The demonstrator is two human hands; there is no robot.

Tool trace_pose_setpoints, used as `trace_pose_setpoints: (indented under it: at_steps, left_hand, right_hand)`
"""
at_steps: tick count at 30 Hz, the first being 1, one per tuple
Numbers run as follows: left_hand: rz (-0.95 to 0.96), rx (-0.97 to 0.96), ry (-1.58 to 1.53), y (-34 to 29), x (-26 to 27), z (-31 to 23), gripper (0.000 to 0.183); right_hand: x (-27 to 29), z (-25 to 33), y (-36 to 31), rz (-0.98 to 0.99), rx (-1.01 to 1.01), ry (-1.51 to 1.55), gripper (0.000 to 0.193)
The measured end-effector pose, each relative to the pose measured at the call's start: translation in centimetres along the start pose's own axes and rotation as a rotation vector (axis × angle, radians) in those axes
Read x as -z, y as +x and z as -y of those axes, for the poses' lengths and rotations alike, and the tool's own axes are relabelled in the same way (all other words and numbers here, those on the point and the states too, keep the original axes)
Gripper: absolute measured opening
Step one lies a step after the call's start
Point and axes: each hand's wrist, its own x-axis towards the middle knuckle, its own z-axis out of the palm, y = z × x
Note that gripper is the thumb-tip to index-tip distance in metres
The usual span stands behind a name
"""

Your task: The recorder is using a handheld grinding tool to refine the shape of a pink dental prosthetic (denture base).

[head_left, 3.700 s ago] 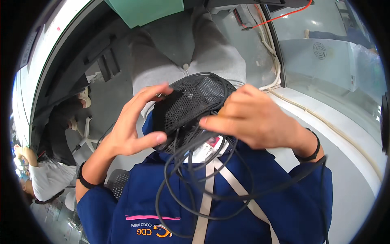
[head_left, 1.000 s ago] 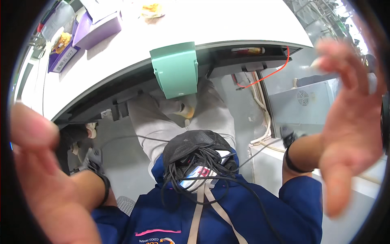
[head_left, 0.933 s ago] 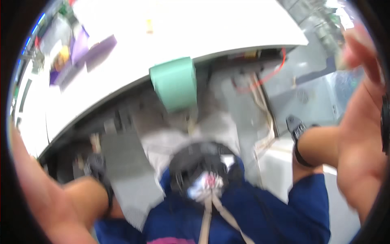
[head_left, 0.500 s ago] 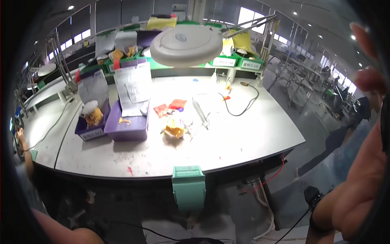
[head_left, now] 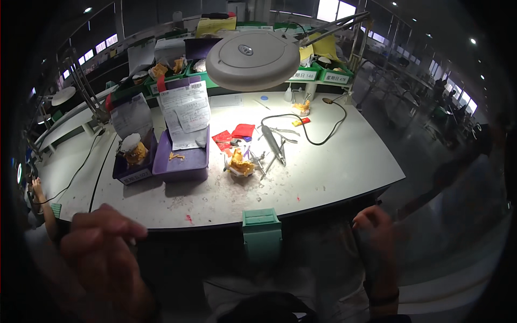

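Note:
My left hand point(head_left: 105, 245) is raised at the lower left, in front of the bench's near edge. Its fingers are curled and somewhat blurred, with nothing visible in them. Off the near right edge of the bench, my right hand point(head_left: 374, 231) hangs with loosely curled fingers and no visible object. Neither hand touches anything on the bench. At the middle lies a yellow-orange and white piece like a dental model point(head_left: 240, 164). Beside it are metal hand tools point(head_left: 259, 161) and a grey pen-shaped handpiece point(head_left: 273, 144) on a black cable. Red packets point(head_left: 244, 131) lie behind the model.
Two purple trays point(head_left: 180, 175) with paper slips stand at the left. A round lamp head point(head_left: 253, 59) hangs over the bench point(head_left: 344, 156). A green holder point(head_left: 262, 231) juts from the near edge. Green bins point(head_left: 336, 75) line the back. Another person's hand point(head_left: 37, 188) shows far left.
My right hand has dropped from the upper right to beside the bench's near edge. My left hand has come up into view at the lower left. The view has shifted slightly and darkened.

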Motion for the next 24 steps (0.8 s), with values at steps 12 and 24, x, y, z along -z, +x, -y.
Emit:
trace_pose_setpoints:
  at_steps: [12, 24]
  left_hand:
    - [-0.155, 0.713, -1.516, -0.6, -5.1, 12.6, 0.016]
    - [-0.224, 0.789, -1.43, -0.1, -8.8, 13.8, 0.02]
  right_hand:
    - [-6.4, -23.9, 0.9, 0.008, -0.183, -0.317, 0.036]
    - [-11.8, 1.1, -3.4, -0.103, 0.627, 0.001, 0.014]
